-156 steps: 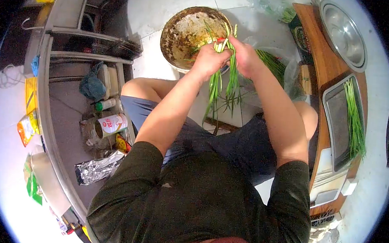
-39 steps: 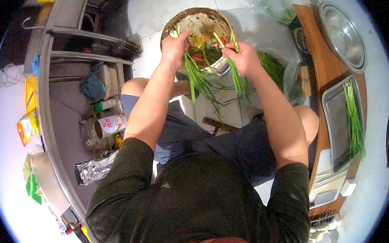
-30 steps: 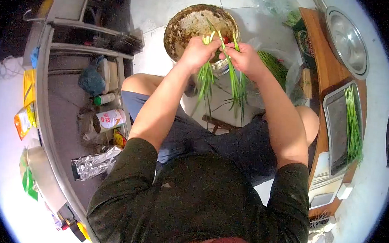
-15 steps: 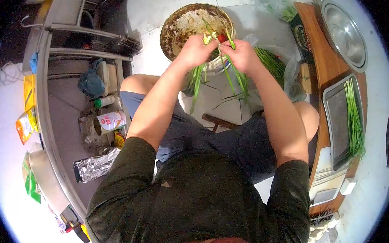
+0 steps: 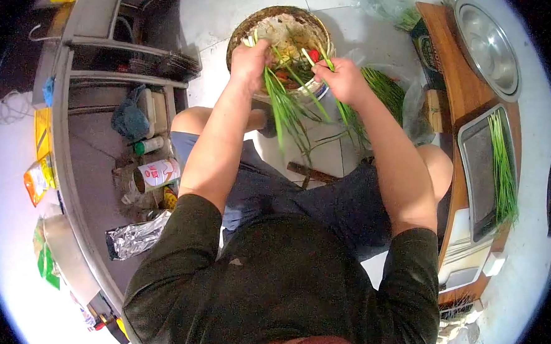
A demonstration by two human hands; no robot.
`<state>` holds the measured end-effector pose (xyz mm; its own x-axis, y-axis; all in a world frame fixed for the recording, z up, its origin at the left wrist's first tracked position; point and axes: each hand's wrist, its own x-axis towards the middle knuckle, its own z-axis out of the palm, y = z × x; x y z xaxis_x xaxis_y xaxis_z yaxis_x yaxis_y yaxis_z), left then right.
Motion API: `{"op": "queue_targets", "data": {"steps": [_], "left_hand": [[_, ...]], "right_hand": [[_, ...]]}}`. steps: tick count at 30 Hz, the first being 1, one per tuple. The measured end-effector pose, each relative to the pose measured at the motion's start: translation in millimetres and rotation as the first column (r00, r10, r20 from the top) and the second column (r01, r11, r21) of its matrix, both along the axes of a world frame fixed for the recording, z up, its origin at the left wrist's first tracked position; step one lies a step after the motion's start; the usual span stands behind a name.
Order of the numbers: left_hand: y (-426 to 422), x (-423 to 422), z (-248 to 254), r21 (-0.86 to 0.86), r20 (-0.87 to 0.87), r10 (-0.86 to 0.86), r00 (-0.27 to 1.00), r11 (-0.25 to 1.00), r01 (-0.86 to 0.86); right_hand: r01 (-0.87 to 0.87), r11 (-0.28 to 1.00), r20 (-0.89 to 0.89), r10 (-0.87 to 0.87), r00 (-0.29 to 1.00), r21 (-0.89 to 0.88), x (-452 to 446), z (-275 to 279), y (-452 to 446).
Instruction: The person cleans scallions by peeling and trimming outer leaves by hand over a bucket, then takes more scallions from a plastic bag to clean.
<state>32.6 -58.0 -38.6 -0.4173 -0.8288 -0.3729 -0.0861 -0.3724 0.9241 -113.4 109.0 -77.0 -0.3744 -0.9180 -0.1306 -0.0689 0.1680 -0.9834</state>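
My left hand (image 5: 249, 65) is closed round a bunch of long green stalks (image 5: 285, 113) with pale ends, at the left side of a stained round bucket (image 5: 248, 30). Over the bucket's right rim, my right hand (image 5: 341, 82) pinches a few more green stalks (image 5: 348, 116), their leaves hanging down. Scraps and something red (image 5: 313, 55) show inside the bucket. More green stalks (image 5: 384, 93) lie in a clear plastic bag right of my right hand. A metal tray (image 5: 475, 164) on the right holds another bundle of stalks (image 5: 502, 165).
A steel basin (image 5: 487, 49) stands on the wooden board (image 5: 447, 50) at the right. On the left shelf are a can (image 5: 157, 174), a foil-wrapped item (image 5: 136, 234), a green-capped bottle (image 5: 148, 146) and a blue bag (image 5: 130, 118). A small wooden stool (image 5: 313, 174) is between my legs.
My left hand has moved left with its bunch, away from my right hand, where the two were together over the bucket. My right hand has barely shifted.
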Motion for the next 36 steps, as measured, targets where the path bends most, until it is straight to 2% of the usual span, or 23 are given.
{"op": "queue_targets", "data": {"steps": [3, 4, 5, 8, 9, 11, 12, 15, 18, 21, 24, 27, 30, 33, 36], "left_hand": [[8, 1, -2, -0.142, 0.157, -0.023, 0.987, 0.989, 0.045], [14, 1, 3, -0.200, 0.333, 0.011, 0.943, 0.978, 0.059], [16, 0, -5, -0.250, 0.417, 0.054, 0.907, 0.966, 0.057], [36, 2, -5, -0.201, 0.272, -0.195, 0.942, 0.946, 0.254], [44, 0, -7, -0.314, 0.163, -0.263, 0.951, 0.900, 0.303], [53, -4, -6, -0.239, 0.143, -0.327, 0.934, 0.904, 0.353], [54, -5, -4, -0.267, 0.158, -0.348, 0.924, 0.886, 0.379], [53, -9, -6, -0.239, 0.131, -0.319, 0.939, 0.909, 0.342], [55, -8, 3, -0.199, 0.148, -0.288, 0.946, 0.928, 0.314], [51, -7, 3, -0.205, 0.186, -0.317, 0.930, 0.913, 0.353], [53, -6, 15, -0.167, 0.208, -0.303, 0.930, 0.926, 0.339], [49, -4, 11, -0.183, 0.210, -0.310, 0.927, 0.919, 0.348], [56, -4, 15, -0.248, 0.243, -0.305, 0.921, 0.898, 0.363], [53, -3, 6, -0.339, 0.252, -0.355, 0.900, 0.839, 0.425], [56, -5, 6, -0.299, 0.213, -0.323, 0.922, 0.877, 0.377]], "right_hand": [[-0.026, 0.999, 0.025, 0.025, 0.999, 0.032, 0, 5, -1], [-0.018, 0.999, 0.054, 0.016, 0.998, 0.038, 1, 8, -1], [-0.010, 0.999, 0.085, 0.006, 0.996, 0.045, 3, 11, -1], [-0.019, 1.000, 0.076, 0.018, 0.997, 0.019, 3, -10, -8], [-0.030, 1.000, 0.056, 0.030, 0.998, 0.001, 4, -8, -10], [-0.065, 0.997, 0.036, 0.064, 0.997, 0.031, 3, -2, -8], [-0.079, 0.996, 0.027, 0.078, 0.997, 0.046, 3, 4, -7], [-0.055, 0.997, 0.019, 0.056, 0.998, -0.060, 3, -10, -7], [-0.037, 0.987, -0.076, 0.025, 0.997, -0.157, 3, -18, -7], [-0.035, 0.993, 0.027, 0.038, 0.999, -0.110, 2, -18, -10], [-0.049, 0.998, 0.011, 0.049, 0.999, -0.041, 1, -12, -7], [-0.015, 0.996, 0.112, 0.024, 0.993, -0.084, 5, -12, -10], [-0.024, 1.000, -0.054, 0.024, 0.998, -0.001, 2, -2, -7], [-0.037, 0.999, -0.086, 0.039, 0.996, 0.023, 5, 19, -1], [-0.038, 0.999, -0.136, 0.039, 0.990, 0.006, 5, 9, -3]]}}
